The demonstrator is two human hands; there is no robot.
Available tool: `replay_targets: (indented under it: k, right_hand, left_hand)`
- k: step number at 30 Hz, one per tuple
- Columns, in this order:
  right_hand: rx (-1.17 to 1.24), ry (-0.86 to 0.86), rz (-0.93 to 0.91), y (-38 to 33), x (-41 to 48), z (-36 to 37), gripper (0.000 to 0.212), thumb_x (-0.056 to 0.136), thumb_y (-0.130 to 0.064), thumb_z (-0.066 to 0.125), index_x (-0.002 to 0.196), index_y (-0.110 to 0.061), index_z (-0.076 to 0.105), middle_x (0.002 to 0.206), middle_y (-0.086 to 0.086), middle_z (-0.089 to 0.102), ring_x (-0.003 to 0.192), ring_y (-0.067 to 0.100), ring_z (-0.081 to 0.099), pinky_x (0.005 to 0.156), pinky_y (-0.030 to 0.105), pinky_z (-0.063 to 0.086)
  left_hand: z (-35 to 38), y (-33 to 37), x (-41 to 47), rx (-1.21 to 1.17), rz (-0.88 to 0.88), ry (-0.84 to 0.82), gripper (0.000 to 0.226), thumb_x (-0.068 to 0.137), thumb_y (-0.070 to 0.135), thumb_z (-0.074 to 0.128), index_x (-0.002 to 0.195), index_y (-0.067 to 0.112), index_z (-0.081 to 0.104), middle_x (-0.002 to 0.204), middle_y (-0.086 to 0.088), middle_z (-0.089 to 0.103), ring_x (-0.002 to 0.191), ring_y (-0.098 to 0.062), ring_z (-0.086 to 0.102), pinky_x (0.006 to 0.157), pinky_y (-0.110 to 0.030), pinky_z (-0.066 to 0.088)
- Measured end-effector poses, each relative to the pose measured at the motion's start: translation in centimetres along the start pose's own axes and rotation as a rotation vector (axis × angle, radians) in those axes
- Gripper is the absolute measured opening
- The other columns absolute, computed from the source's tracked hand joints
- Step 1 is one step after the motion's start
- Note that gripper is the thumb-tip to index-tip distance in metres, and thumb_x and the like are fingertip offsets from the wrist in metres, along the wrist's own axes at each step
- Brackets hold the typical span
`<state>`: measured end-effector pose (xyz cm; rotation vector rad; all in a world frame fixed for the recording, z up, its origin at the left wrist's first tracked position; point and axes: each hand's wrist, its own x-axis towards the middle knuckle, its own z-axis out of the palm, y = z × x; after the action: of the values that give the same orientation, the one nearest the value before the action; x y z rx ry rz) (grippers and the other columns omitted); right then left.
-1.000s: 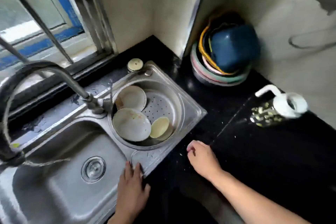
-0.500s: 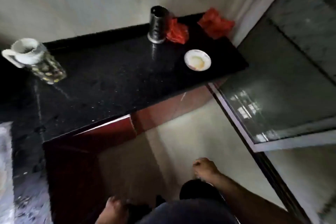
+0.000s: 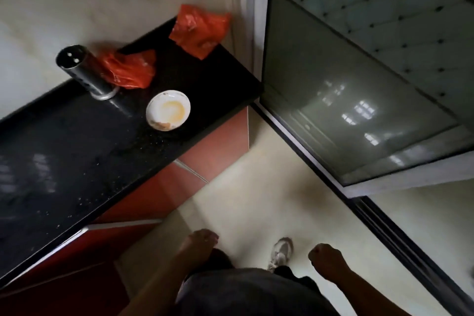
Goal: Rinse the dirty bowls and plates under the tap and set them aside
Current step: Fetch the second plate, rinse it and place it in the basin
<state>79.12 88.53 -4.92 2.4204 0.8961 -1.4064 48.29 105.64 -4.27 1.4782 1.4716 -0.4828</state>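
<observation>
Walking toward the far end of the table (image 3: 77,161), both hands hang low and empty: the left hand (image 3: 201,242) and right hand (image 3: 325,259) are loosely curled into fists. Best to reach the dirty plate (image 3: 168,110) near the table's far front edge and lift it level by the rim, since residue may be slippery. Beyond it stand a metal holder (image 3: 84,69) and red bags (image 3: 128,69); a glass door (image 3: 359,84) bounds the pale floor (image 3: 256,200).

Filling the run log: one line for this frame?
target: dirty plate on counter | left hand: empty | right hand: empty | phase: approach
</observation>
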Motion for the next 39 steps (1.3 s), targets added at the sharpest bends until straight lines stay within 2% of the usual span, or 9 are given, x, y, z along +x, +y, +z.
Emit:
replay_targets:
  k: [5, 9, 14, 19, 24, 26, 28, 33, 39]
  right_hand:
    - [0.046, -0.078, -0.137, -7.9, 5.6, -9.3, 0.027, 0.101, -0.021, 0.049, 0.113, -0.006, 0.067, 0.113, 0.014, 0.070, 0.109, 0.030, 0.066, 0.090, 0.030, 0.050]
    - [0.006, -0.093, -0.360, -18.4, 9.9, -15.8, 0.021, 0.095, -0.023, 0.054, 0.083, -0.014, 0.068, 0.090, 0.008, 0.075, 0.088, 0.030, 0.072, 0.080, 0.039, 0.058]
    - [0.146, -0.098, -0.567, -33.9, 14.0, -23.8, 0.017, 0.090, -0.020, 0.057, 0.081, -0.027, 0.070, 0.071, -0.004, 0.072, 0.057, 0.008, 0.066, 0.056, 0.025, 0.052]
    - [0.032, -0.270, -0.576, -45.6, 15.7, -26.9, 0.018, 0.093, -0.021, 0.055, 0.108, -0.028, 0.063, 0.099, -0.002, 0.070, 0.071, 0.012, 0.072, 0.052, 0.023, 0.053]
    - [-0.018, -0.393, -0.524, -52.8, 17.0, -26.2, 0.048, 0.098, -0.023, 0.052, 0.146, -0.019, 0.044, 0.113, 0.004, 0.065, 0.095, 0.023, 0.072, 0.061, 0.031, 0.061]
    - [-0.096, -0.363, -0.560, -54.4, 17.5, -25.7, 0.042, 0.099, -0.025, 0.051, 0.141, -0.019, 0.049, 0.108, 0.005, 0.066, 0.094, 0.025, 0.073, 0.068, 0.035, 0.063]
    - [-0.196, -0.330, -0.639, -55.4, 17.8, -24.7, 0.032, 0.096, -0.025, 0.052, 0.127, -0.019, 0.058, 0.103, 0.005, 0.067, 0.089, 0.024, 0.072, 0.070, 0.039, 0.065]
    - [-0.438, -0.252, -0.913, -55.2, 16.4, -22.6, 0.005, 0.088, -0.022, 0.056, 0.089, -0.024, 0.061, 0.081, -0.001, 0.068, 0.061, 0.018, 0.069, 0.056, 0.041, 0.063]
    - [-0.626, -0.387, -1.149, -52.1, 9.9, -15.5, 0.009, 0.086, -0.021, 0.061, 0.077, -0.025, 0.060, 0.061, -0.006, 0.068, 0.046, 0.010, 0.065, 0.049, 0.042, 0.061]
  left_hand:
    - [-5.0, 4.5, 1.3, -0.194, -0.027, 0.160, 0.024, 0.101, 0.012, 0.058, 0.100, 0.027, 0.076, 0.114, 0.000, 0.077, 0.104, -0.020, 0.072, 0.087, -0.028, 0.050]
    - [-9.1, 6.8, 3.6, -0.664, -0.066, 0.367, 0.025, 0.101, 0.002, 0.055, 0.100, 0.016, 0.076, 0.102, -0.006, 0.080, 0.098, -0.028, 0.076, 0.078, -0.040, 0.058]
    - [-16.7, 9.3, 9.9, -1.107, -0.072, 0.528, 0.024, 0.107, 0.005, 0.048, 0.104, 0.014, 0.069, 0.106, -0.012, 0.076, 0.094, -0.031, 0.074, 0.075, -0.039, 0.058]
    - [-21.6, 10.5, 14.3, -1.274, -0.348, 0.733, 0.023, 0.103, 0.019, 0.053, 0.118, 0.008, 0.066, 0.103, -0.016, 0.077, 0.078, -0.030, 0.078, 0.068, -0.040, 0.064]
    - [-23.9, 12.3, 16.3, -1.247, -0.488, 0.795, 0.039, 0.101, 0.052, 0.056, 0.107, 0.015, 0.063, 0.096, -0.009, 0.073, 0.067, -0.026, 0.080, 0.056, -0.038, 0.065]
    - [-24.0, 13.1, 16.3, -1.213, -0.543, 0.836, 0.033, 0.104, 0.050, 0.053, 0.102, 0.017, 0.062, 0.098, -0.009, 0.072, 0.071, -0.024, 0.078, 0.064, -0.042, 0.067]
    - [-23.1, 14.1, 15.7, -1.220, -0.581, 0.852, 0.025, 0.105, 0.043, 0.053, 0.096, 0.020, 0.059, 0.096, -0.008, 0.072, 0.060, -0.011, 0.074, 0.054, -0.034, 0.064]
    - [-18.3, 16.1, 12.4, -1.567, -0.518, 0.921, 0.011, 0.107, 0.020, 0.052, 0.110, 0.010, 0.055, 0.094, -0.006, 0.074, 0.060, -0.023, 0.079, 0.050, -0.031, 0.061]
    - [-10.5, 15.3, 3.8, -1.773, -0.627, 1.145, 0.007, 0.106, 0.013, 0.050, 0.105, 0.010, 0.056, 0.093, -0.006, 0.073, 0.067, -0.025, 0.081, 0.054, -0.027, 0.059]
